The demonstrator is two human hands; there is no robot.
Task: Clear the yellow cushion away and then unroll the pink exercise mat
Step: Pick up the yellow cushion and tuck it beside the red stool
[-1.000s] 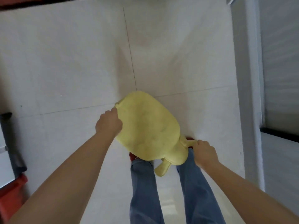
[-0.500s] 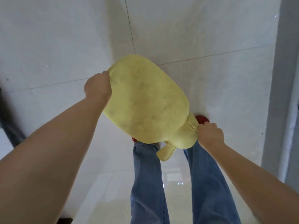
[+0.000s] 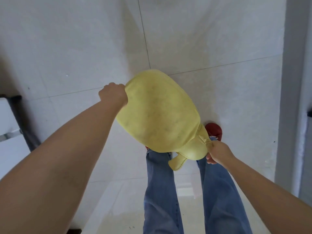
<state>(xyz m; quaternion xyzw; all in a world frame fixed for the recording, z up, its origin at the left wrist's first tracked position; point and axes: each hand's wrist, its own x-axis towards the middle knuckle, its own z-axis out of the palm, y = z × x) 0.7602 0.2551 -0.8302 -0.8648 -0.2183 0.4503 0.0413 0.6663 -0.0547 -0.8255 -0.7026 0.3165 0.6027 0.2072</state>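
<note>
Two hands hold the yellow cushion [image 3: 160, 114] in the air above the tiled floor [image 3: 67, 48]: left hand [image 3: 113, 94] clenched on its top edge, right hand [image 3: 217, 152] pinching a gathered corner. Risk: the thin corner pinch may slip, so the cushion swings down. Pink mat not in view. No containers visible.

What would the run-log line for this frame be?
phase: clearing cushion | left hand: gripping yellow cushion far edge | right hand: gripping near end | cushion: held above tiled floor | pink mat: not in view
</note>
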